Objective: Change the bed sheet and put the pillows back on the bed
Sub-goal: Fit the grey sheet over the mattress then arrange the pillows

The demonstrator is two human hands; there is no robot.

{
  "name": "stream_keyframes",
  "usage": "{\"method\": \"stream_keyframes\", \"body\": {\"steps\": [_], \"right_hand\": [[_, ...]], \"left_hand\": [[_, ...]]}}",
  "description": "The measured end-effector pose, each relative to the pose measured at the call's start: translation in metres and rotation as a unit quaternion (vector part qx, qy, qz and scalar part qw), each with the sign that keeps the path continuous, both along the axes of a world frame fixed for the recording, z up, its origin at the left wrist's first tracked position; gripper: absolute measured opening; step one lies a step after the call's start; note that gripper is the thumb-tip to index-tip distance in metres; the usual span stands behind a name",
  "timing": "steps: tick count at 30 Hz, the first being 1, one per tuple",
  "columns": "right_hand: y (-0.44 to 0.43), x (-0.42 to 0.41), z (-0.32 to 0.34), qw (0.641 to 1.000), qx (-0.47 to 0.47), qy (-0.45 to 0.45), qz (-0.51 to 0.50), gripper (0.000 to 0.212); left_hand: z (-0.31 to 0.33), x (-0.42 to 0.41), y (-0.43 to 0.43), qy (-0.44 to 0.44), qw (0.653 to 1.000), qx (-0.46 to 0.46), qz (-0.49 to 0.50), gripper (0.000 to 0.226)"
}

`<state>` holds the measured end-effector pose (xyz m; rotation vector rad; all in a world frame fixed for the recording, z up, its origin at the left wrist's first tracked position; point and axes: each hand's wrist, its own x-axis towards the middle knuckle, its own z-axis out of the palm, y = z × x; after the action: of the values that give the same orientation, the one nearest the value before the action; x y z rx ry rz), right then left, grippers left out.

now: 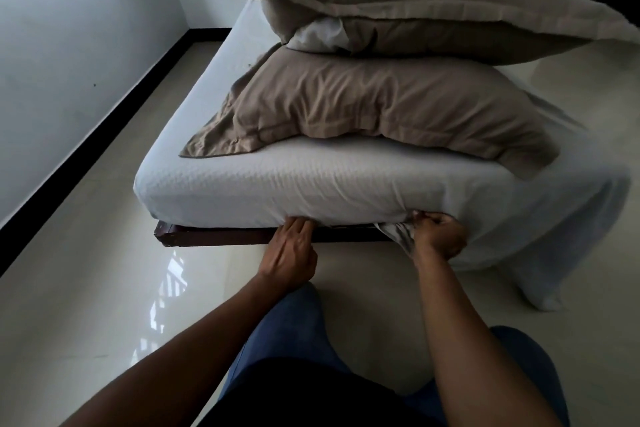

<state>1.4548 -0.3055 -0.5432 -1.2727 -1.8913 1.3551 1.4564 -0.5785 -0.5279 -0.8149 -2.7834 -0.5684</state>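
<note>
A: Sheet, where?

B: White textured bed sheet (263, 184) covered the mattress, foot edge running 9 to 3. A loose drape hung to the glossy tiled floor (86, 288) at 3 o'clock of the hands. Two taupe fabric pillows (363, 104) stacked at 12.

A: Hands?

B: Left hand (292, 253) flat, fingers straight, pushing sheet under the edge above the dark wooden bed frame (242, 236). Right hand (438, 236) clamped on bunched sheet, nearer the untucked corner. Floor showed both sides.
</note>
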Motion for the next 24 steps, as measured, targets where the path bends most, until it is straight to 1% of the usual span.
{"method": "stream_keyframes", "body": {"steps": [1, 3, 5, 6, 7, 8, 9, 10, 11, 12, 13, 14, 16, 19, 20, 21, 22, 23, 24], "right_hand": [[-0.003, 0.004, 0.004, 1.0, 0.012, 0.001, -0.017, 0.014], [-0.017, 0.018, 0.008, 0.997, 0.071, 0.006, -0.012, 0.011], [-0.032, 0.035, 0.004, 0.988, 0.147, 0.022, 0.028, 0.012], [-0.039, 0.042, -0.001, 0.977, 0.198, 0.032, 0.067, 0.018], [-0.043, 0.049, -0.006, 0.956, 0.261, 0.043, 0.125, 0.025], [-0.047, 0.052, -0.012, 0.922, 0.325, 0.052, 0.202, 0.031], [-0.05, 0.055, -0.016, 0.876, 0.384, 0.05, 0.287, 0.038], [-0.052, 0.057, -0.02, 0.83, 0.43, 0.03, 0.355, 0.045], [-0.05, 0.056, -0.022, 0.793, 0.467, -0.003, 0.392, 0.051], [-0.042, 0.055, -0.023, 0.772, 0.491, -0.036, 0.402, 0.055], [-0.033, 0.055, -0.022, 0.766, 0.504, -0.064, 0.393, 0.057], [-0.02, 0.055, -0.024, 0.772, 0.508, -0.086, 0.373, 0.055], [0.01, 0.051, -0.027, 0.799, 0.496, -0.108, 0.324, 0.043], [0.031, 0.03, -0.018, 0.848, 0.414, -0.16, 0.289, 0.032], [0.032, 0.023, -0.012, 0.862, 0.375, -0.184, 0.287, 0.029], [0.031, 0.018, -0.008, 0.867, 0.353, -0.201, 0.29, 0.026], [0.03, 0.019, -0.004, 0.862, 0.355, -0.207, 0.296, 0.025], [0.027, 0.024, -0.005, 0.845, 0.38, -0.205, 0.315, 0.028], [0.024, 0.034, -0.01, 0.821, 0.413, -0.197, 0.343, 0.037]], "left_hand": [[-0.001, 0.001, 0.0, -0.001, 1.0, 0.0, -0.007, 0.043], [-0.004, 0.004, 0.0, -0.013, 0.999, -0.004, -0.03, 0.05], [-0.005, 0.003, 0.005, -0.026, 0.997, -0.008, -0.071, 0.056], [-0.005, 0.002, 0.009, -0.029, 0.996, -0.011, -0.087, 0.058], [-0.005, 0.0, 0.017, -0.031, 0.995, -0.015, -0.094, 0.058], [-0.004, -0.001, 0.023, -0.031, 0.995, -0.021, -0.089, 0.058], [-0.003, 0.0, 0.029, -0.028, 0.996, -0.027, -0.076, 0.056], [-0.003, 0.001, 0.034, -0.025, 0.997, -0.034, -0.061, 0.054], [-0.002, 0.002, 0.04, -0.023, 0.998, -0.042, -0.047, 0.052], [-0.001, 0.004, 0.046, -0.027, 0.998, -0.052, -0.036, 0.049], [-0.001, 0.006, 0.051, -0.034, 0.997, -0.064, -0.026, 0.048], [0.0, 0.007, 0.055, -0.041, 0.996, -0.075, -0.018, 0.047], [0.003, 0.006, 0.057, -0.041, 0.995, -0.088, -0.006, 0.046], [0.0, 0.001, 0.048, -0.04, 0.994, -0.098, -0.018, 0.051], [0.0, 0.001, 0.045, -0.042, 0.994, -0.103, -0.024, 0.053], [-0.002, 0.001, 0.043, -0.044, 0.993, -0.106, -0.025, 0.054], [-0.001, 0.002, 0.045, -0.043, 0.993, -0.106, -0.024, 0.054], [-0.003, 0.003, 0.048, -0.039, 0.994, -0.098, -0.023, 0.053], [-0.002, 0.006, 0.055, -0.034, 0.995, -0.084, -0.032, 0.052]]}}
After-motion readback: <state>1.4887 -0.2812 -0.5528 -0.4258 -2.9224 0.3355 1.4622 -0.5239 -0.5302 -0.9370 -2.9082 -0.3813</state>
